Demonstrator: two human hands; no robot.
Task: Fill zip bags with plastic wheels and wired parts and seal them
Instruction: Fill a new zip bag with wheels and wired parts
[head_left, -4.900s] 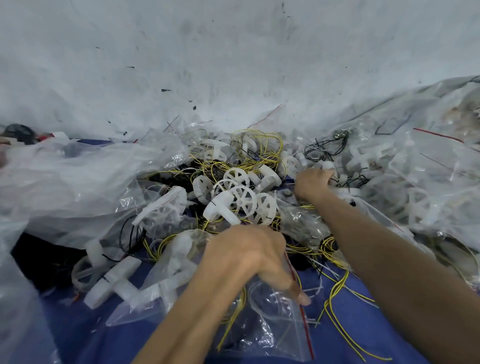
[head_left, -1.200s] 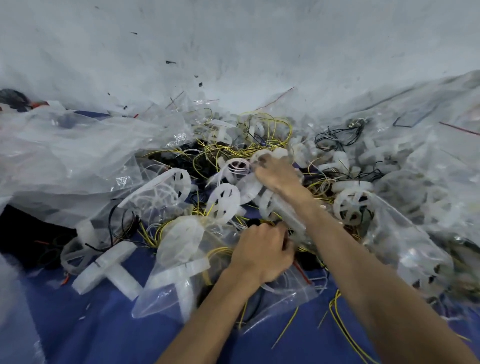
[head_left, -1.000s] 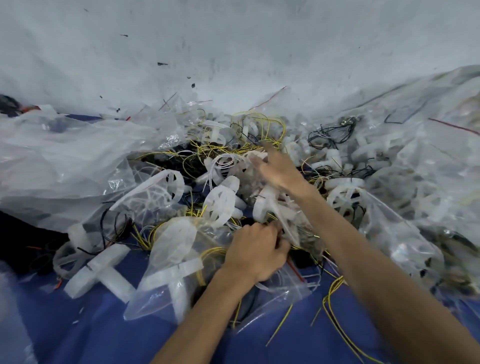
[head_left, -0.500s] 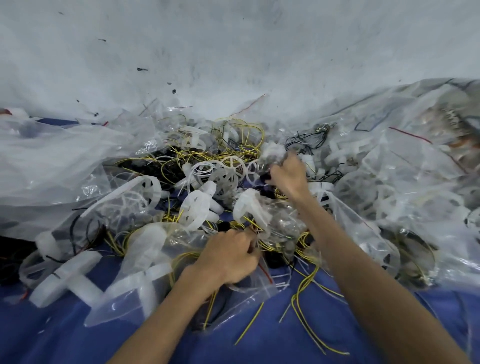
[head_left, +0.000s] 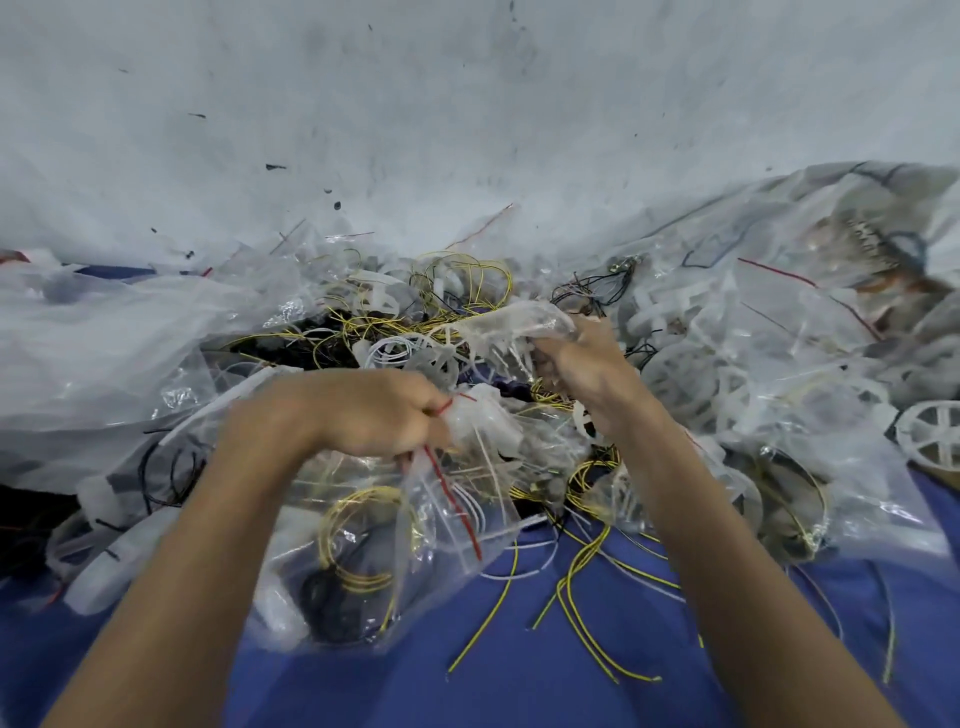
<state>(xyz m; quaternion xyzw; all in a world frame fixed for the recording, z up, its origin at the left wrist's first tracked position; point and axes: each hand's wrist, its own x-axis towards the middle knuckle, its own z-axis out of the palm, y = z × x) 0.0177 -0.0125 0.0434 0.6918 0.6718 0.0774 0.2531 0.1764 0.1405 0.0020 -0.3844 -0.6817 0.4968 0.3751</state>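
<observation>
The left hand is curled tight on the mouth of a clear zip bag, pinching it by the red seal strip, which runs down and to the right from the fingers. The bag lies near the middle of the scene on the blue cloth, and coils of yellow wire and a dark part show through its side. The right hand is just beyond and to the right of the left one, with its fingers closed round a pale plastic piece. The piece is too blurred to tell whether it is a wheel or crumpled film. Loose yellow wires trail over the cloth below the right forearm. To the far right a heap of filled bags slopes up, with a white spoked wheel at its near edge. A large sheet of cloudy plastic lies to the left, against a pale wall.
</observation>
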